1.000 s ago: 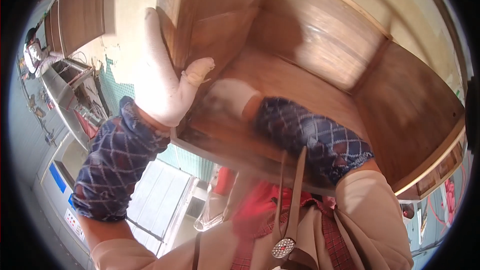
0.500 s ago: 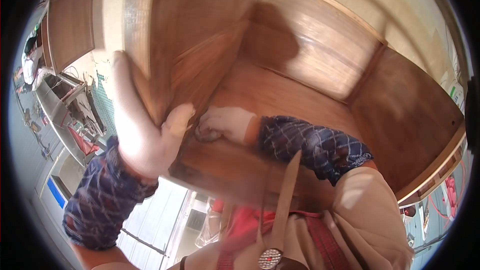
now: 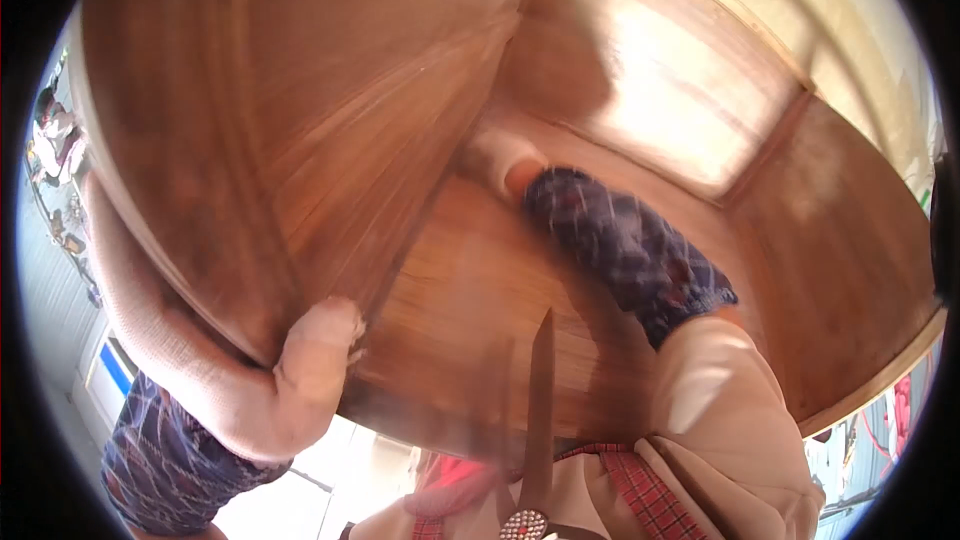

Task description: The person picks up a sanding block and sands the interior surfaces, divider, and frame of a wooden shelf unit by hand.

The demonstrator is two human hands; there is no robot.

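Note:
A brown wooden cabinet (image 3: 470, 310), open toward me, fills most of the view. My left hand (image 3: 310, 370), in a whitish knit glove, grips the edge of its left wooden panel (image 3: 330, 90), thumb on the inner face and fingers along the outside. My right hand (image 3: 505, 152), also gloved, reaches inside to the bottom board, close to the corner where it meets the left panel. Motion blur smears that hand, and its fingers are partly lost against the wood, so whatever is in them cannot be made out. Dark blue checked sleeve covers (image 3: 630, 250) wrap both forearms.
The cabinet's right side panel (image 3: 840, 250) and back panel (image 3: 690, 80) enclose my right arm; bright light falls on the back. A strap (image 3: 540, 400) hangs from my clothing above a round sparkling ornament (image 3: 525, 524). Another person (image 3: 60, 135) is at the far left.
My right hand has moved deeper along the left panel's inner corner. The left panel now takes up more of the view, and my left hand, still on its edge, appears lower and further left.

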